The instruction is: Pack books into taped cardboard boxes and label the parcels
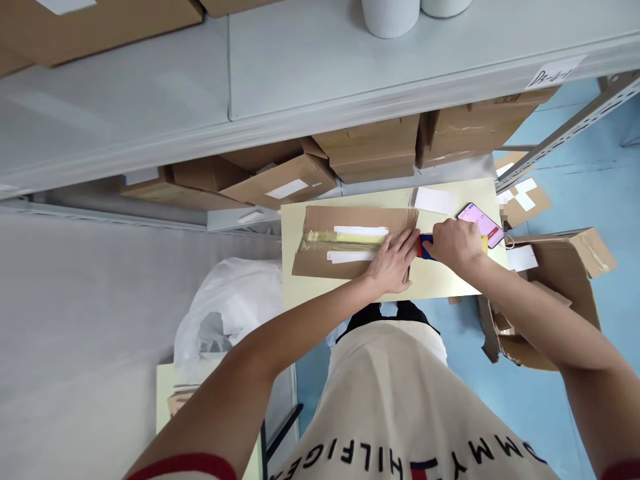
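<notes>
On the cream table (435,283): taped brown cardboard box (350,243), contents hidden.
Left hand (393,265): spread flat across its right end.
Right hand (457,245): closed around a blue, red and yellow tool (426,247).
Open brown carton (577,290), floor-side: cardboard pieces (551,292) inside.

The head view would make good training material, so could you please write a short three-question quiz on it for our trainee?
1. Count: How many white strips show on the cardboard box under the person's hand?
2. True or false: The left hand is resting on the phone.
3. Multiple choice: Which colours show on the tool in the right hand? A) green and white; B) blue and red; C) black and orange.

Key:
1. Two, with a band of tape running between them.
2. False; it rests on the box, while the phone lies screen up on the table.
3. B.
</notes>
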Tool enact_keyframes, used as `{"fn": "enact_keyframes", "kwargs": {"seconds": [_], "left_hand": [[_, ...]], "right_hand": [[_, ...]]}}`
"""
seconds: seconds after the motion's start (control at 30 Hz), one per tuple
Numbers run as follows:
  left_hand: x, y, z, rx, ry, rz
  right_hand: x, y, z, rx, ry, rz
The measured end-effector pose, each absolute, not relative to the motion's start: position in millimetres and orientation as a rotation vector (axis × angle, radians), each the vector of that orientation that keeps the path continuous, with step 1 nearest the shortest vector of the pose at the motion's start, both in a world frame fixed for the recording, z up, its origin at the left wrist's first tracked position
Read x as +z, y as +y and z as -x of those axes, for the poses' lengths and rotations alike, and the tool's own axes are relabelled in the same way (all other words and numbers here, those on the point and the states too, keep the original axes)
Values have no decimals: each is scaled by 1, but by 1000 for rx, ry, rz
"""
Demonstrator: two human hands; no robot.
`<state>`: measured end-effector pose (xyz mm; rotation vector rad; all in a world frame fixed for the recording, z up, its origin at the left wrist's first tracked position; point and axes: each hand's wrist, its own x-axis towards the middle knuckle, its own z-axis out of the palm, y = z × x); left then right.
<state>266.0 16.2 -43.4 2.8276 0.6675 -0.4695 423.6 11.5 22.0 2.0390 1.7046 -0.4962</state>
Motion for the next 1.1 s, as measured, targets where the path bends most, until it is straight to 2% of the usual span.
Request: {"fn": "enact_keyframes", "kwargs": {"seconds": [0.27,0.47,0.67,1.1], "left_hand": [[-42,7,-278,-601,791,-2829],[-45,8,-281,-508,798,-2822],[-42,11,-273,-371,909,-2761],[-51,30,-260,-223,983,-2685]], "right_hand": [[17,14,-409,-525,1633,-2140],[-4,12,-413,-521,1566,-2245],[-26,-31,-443,-558,1476,-2241],[-78,-89,-454,-719,1520,-2685]]}}
